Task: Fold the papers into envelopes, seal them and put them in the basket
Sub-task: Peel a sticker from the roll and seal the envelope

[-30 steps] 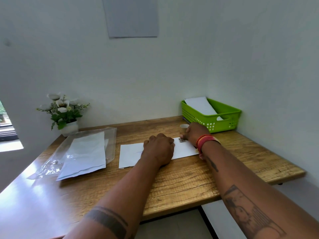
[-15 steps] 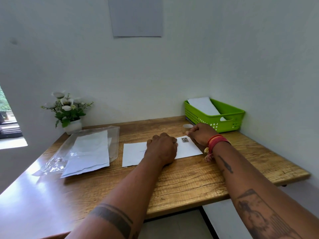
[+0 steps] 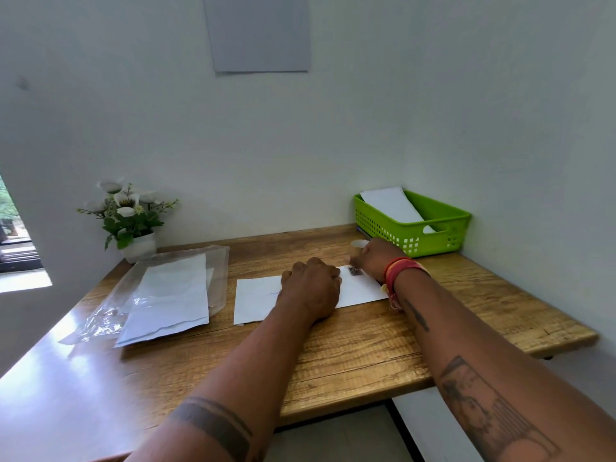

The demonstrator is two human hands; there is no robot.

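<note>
Left hand (image 3: 310,288), fingers curled, rests on the white envelope (image 3: 256,298) lying flat on the desk (image 3: 366,348). Beyond the envelope's right end, right hand (image 3: 375,258); fingers' state indiscernible. Farther right of the envelope, green basket (image 3: 443,235) containing a sealed envelope (image 3: 391,205).

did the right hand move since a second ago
Yes, slightly. The right hand has slid off the envelope's far right corner toward the tape roll and green basket, uncovering the small dark stamp.
</note>
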